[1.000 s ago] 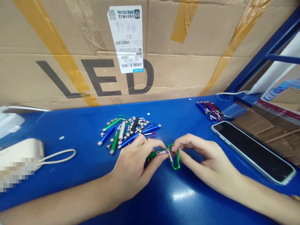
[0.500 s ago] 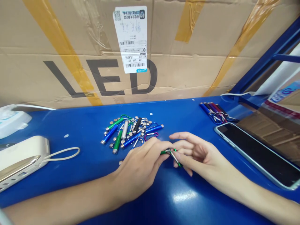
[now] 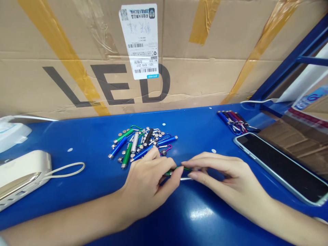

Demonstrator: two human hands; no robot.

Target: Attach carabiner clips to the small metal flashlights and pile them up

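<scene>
Left hand and right hand met over the blue table, closing from either side on a slim green keychain flashlight. Thumb and fingers of the left hand pinched its near end, while the right hand held a narrow pinch at its far end, with a thin silver rod showing just below. Just behind the left hand lay a loose pile of blue, green, black and silver flashlights, mixed with button cells and a pink carabiner. Farther right, a tidy row of clipped flashlights sat above a black smartphone. A white power bank with a looped cord lay at the left, and an LED-printed cardboard carton stood along the table's back edge.
</scene>
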